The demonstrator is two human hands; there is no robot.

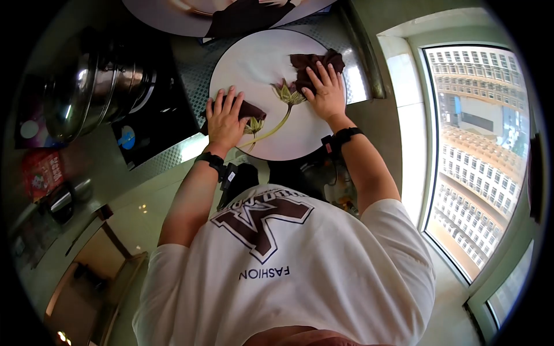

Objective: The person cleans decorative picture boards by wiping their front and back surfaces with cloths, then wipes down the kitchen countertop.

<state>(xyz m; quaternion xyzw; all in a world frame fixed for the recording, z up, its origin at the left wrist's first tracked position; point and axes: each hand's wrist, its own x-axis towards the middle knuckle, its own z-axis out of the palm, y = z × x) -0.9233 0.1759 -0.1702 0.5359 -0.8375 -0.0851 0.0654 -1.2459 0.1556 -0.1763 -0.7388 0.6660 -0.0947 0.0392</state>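
Note:
A round white panel printed with green-stemmed flowers lies in front of me. My right hand rests flat near its right edge, fingers spread over a crumpled dark brown cloth. Toward the panel's left edge, my left hand is laid flat with its fingers stretched out. Beneath and beside those fingers shows a second dark brown piece, apparently cloth; the palm hides part of it. Neither hand has its fingers wrapped round anything. Both wrists wear black straps.
A second round printed panel sits beyond the first. To the left, a shiny steel pot stands by a black cooktop. A red packet lies farther left. On the right is a tall window.

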